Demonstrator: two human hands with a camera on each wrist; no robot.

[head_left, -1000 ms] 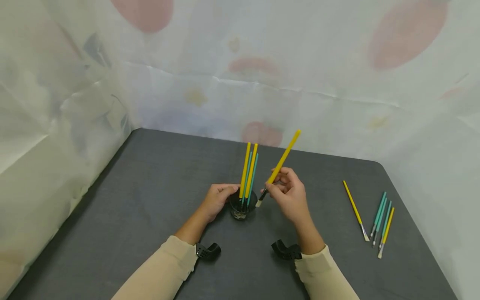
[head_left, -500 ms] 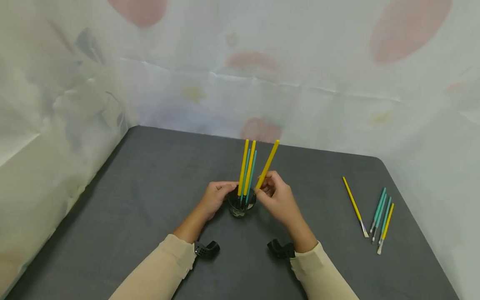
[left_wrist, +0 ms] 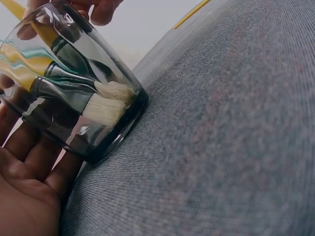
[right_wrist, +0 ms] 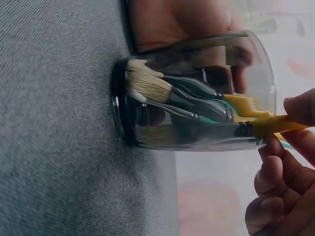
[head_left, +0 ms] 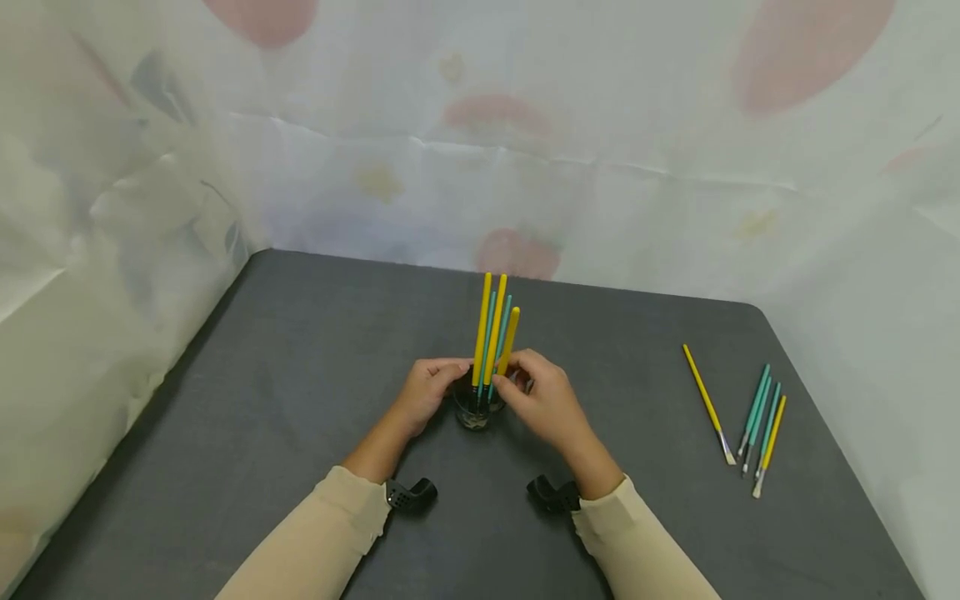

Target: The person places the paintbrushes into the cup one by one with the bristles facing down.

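Since a second earlier, my right hand (head_left: 542,398) had brought the yellow brush (head_left: 508,340) from a tilt beside the glass (head_left: 474,410) down into it, bristles first, so it stood nearly upright and lower than before. My fingers (right_wrist: 275,182) were pinched on its handle just above the rim; the right wrist view showed its ferrule already inside the glass. My left hand (head_left: 429,392) was curled round the glass's far side, steadying it on the grey table (head_left: 300,400), palm against the wall in the left wrist view. Two yellow and two teal brushes (head_left: 489,329) already stood in the glass with their bristles (left_wrist: 110,98) at the bottom. By my reckoning this was the fifth brush going in, and I judged it nearly seated but not yet let go. Four more lay well apart to my right: one yellow brush alone (head_left: 707,402) and a close cluster (head_left: 763,427) of two teal and one yellow.
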